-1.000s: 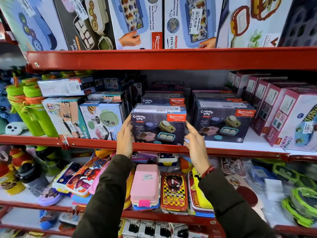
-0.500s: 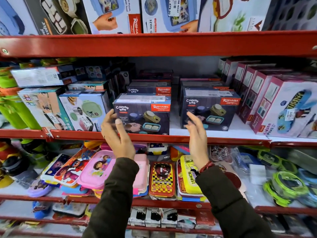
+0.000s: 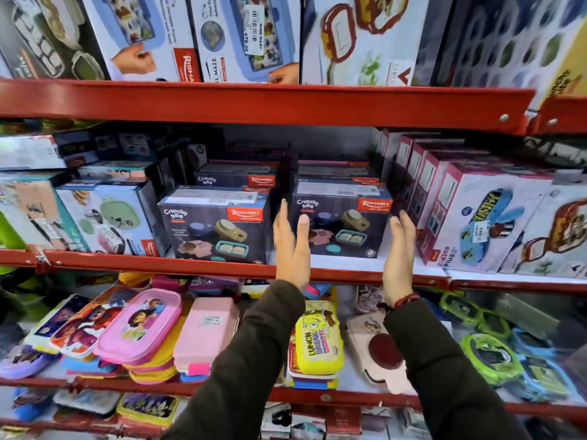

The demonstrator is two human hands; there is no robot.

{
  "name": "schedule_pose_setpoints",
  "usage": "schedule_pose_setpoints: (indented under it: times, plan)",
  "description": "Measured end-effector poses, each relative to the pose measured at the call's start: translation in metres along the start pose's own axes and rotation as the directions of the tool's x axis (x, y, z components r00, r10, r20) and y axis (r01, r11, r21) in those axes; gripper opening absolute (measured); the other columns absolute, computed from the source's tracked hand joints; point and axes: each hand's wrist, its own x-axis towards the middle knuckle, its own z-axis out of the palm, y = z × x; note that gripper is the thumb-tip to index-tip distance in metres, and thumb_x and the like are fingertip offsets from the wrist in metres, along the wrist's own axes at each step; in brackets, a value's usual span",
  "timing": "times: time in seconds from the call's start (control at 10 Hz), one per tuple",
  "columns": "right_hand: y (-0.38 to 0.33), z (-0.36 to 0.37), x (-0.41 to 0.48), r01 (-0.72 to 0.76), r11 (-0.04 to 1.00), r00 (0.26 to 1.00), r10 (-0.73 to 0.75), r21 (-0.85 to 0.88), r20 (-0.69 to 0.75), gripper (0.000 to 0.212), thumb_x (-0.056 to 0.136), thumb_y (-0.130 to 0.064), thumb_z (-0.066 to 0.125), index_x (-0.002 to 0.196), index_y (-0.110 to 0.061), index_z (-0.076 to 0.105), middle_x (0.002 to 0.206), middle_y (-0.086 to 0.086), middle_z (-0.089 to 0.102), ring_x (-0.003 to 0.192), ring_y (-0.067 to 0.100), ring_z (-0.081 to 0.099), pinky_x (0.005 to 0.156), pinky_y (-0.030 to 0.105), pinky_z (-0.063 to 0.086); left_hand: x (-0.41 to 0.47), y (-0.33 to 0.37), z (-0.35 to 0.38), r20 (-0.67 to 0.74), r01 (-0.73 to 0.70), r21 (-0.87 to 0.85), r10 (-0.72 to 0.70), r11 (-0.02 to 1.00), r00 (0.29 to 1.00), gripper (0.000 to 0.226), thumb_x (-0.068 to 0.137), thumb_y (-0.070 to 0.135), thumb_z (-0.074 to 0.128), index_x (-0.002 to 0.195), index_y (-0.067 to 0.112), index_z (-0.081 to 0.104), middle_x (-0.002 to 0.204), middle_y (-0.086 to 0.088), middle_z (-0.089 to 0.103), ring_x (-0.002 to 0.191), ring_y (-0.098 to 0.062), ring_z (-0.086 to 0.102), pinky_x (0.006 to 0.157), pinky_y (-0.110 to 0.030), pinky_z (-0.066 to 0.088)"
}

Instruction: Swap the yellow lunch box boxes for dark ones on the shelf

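Note:
Two dark Crunchy Bite lunch box cartons stand side by side at the front of the middle red shelf (image 3: 346, 270): the left carton (image 3: 216, 227) and the right carton (image 3: 343, 223), with more dark cartons stacked behind them. My left hand (image 3: 292, 249) is open, fingers up, in front of the right carton's left edge. My right hand (image 3: 401, 258) is open by that carton's right edge. Neither hand holds anything. No yellow carton is visible on this shelf.
Pink and white cartons (image 3: 482, 223) crowd the shelf's right side, light blue cartons (image 3: 108, 217) its left. The shelf below holds loose lunch boxes, among them a pink one (image 3: 139, 325) and a yellow one (image 3: 317, 341). Large cartons fill the top shelf (image 3: 254, 103).
Both hands let go of the left dark carton, which stays on the shelf, and moved right; they are now open on either side of the right dark carton. The view shifted right.

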Motion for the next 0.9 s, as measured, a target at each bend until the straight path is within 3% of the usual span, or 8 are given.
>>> schedule_pose_setpoints:
  times: [0.1, 0.2, 0.3, 0.4, 0.5, 0.6, 0.8, 0.9]
  plan:
    - [0.003, -0.003, 0.014, -0.047, 0.999, 0.997, 0.047, -0.012, 0.058, 0.047, 0.108, -0.036, 0.036, 0.153, -0.02, 0.039, 0.155, -0.004, 0.042, 0.148, 0.014, 0.036, 0.124, 0.033, 0.027, 0.015, -0.002, 0.008, 0.002, 0.128, -0.054, -0.128, 0.99, 0.992, 0.057, 0.11, 0.043, 0.032, 0.163, 0.028, 0.019, 0.173, 0.005, 0.018, 0.161, -0.014, 0.016, 0.128, -0.029, 0.013]
    - [0.005, -0.008, 0.013, -0.11, 0.994, 0.985, 0.11, -0.008, 0.135, 0.051, 0.109, -0.037, 0.032, 0.156, -0.019, 0.035, 0.164, 0.005, 0.038, 0.153, 0.022, 0.034, 0.129, 0.045, 0.023, 0.017, -0.007, 0.006, 0.013, 0.123, -0.083, -0.122, 0.989, 0.992, 0.055, 0.11, 0.043, 0.03, 0.162, 0.025, 0.028, 0.17, 0.003, 0.03, 0.158, -0.016, 0.026, 0.129, -0.031, 0.018]
    - [0.003, -0.018, 0.006, -0.124, 0.992, 0.982, 0.124, -0.009, 0.145, 0.047, 0.108, -0.041, 0.034, 0.152, -0.026, 0.042, 0.154, -0.001, 0.048, 0.147, 0.021, 0.042, 0.124, 0.039, 0.032, 0.007, -0.009, 0.001, -0.015, 0.11, -0.086, -0.112, 0.99, 0.994, 0.052, 0.109, 0.046, 0.032, 0.157, 0.026, 0.039, 0.164, 0.001, 0.042, 0.153, -0.018, 0.037, 0.13, -0.046, 0.025]
    - [-0.002, -0.025, -0.007, -0.087, 0.995, 0.986, 0.094, -0.056, 0.136, 0.029, 0.107, -0.043, 0.036, 0.129, -0.045, 0.055, 0.126, -0.019, 0.06, 0.127, 0.01, 0.055, 0.1, 0.018, 0.047, -0.008, -0.008, -0.006, -0.034, 0.062, -0.07, -0.064, 0.996, 0.997, 0.057, 0.105, 0.052, 0.035, 0.154, 0.025, 0.045, 0.159, -0.001, 0.047, 0.15, -0.019, 0.042, 0.128, -0.048, 0.03]
    - [-0.003, -0.032, -0.017, -0.035, 0.995, 0.99, 0.047, -0.091, 0.136, 0.024, 0.107, -0.043, 0.037, 0.12, -0.053, 0.056, 0.126, -0.019, 0.061, 0.13, 0.013, 0.055, 0.11, 0.03, 0.045, -0.021, -0.01, -0.011, -0.046, 0.013, -0.014, -0.014, 1.0, 0.999, 0.051, 0.108, 0.045, 0.034, 0.154, 0.024, 0.046, 0.157, -0.001, 0.05, 0.149, -0.017, 0.044, 0.127, -0.048, 0.032]
    - [-0.004, -0.036, -0.023, -0.023, 0.996, 0.989, 0.036, -0.085, 0.145, 0.027, 0.106, -0.042, 0.04, 0.128, -0.045, 0.054, 0.138, -0.008, 0.058, 0.135, 0.015, 0.051, 0.118, 0.043, 0.042, -0.026, -0.008, -0.013, -0.037, 0.016, -0.031, -0.017, 0.999, 0.999, 0.051, 0.108, 0.045, 0.036, 0.153, 0.025, 0.047, 0.156, -0.001, 0.051, 0.148, -0.017, 0.045, 0.126, -0.048, 0.034]
    - [-0.013, -0.039, -0.028, -0.008, 0.989, 0.981, 0.036, -0.145, 0.189, 0.025, 0.101, -0.048, 0.044, 0.123, -0.051, 0.055, 0.121, -0.035, 0.058, 0.121, -0.008, 0.053, 0.12, 0.042, 0.039, -0.03, -0.003, -0.014, -0.017, 0.026, 0.027, -0.026, 0.999, 1.0, 0.051, 0.108, 0.046, 0.035, 0.156, 0.028, 0.043, 0.159, 0.003, 0.048, 0.15, -0.013, 0.042, 0.128, -0.045, 0.032]
    - [-0.014, -0.036, -0.029, 0.004, 0.992, 0.982, 0.02, -0.129, 0.188, 0.034, 0.104, -0.044, 0.045, 0.138, -0.042, 0.05, 0.134, -0.024, 0.056, 0.134, 0.007, 0.048, 0.124, 0.045, 0.034, -0.031, -0.001, -0.013, -0.015, 0.013, 0.044, -0.013, 0.999, 1.0, 0.052, 0.109, 0.044, 0.035, 0.158, 0.026, 0.039, 0.162, 0.003, 0.044, 0.152, -0.013, 0.039, 0.129, -0.045, 0.029]
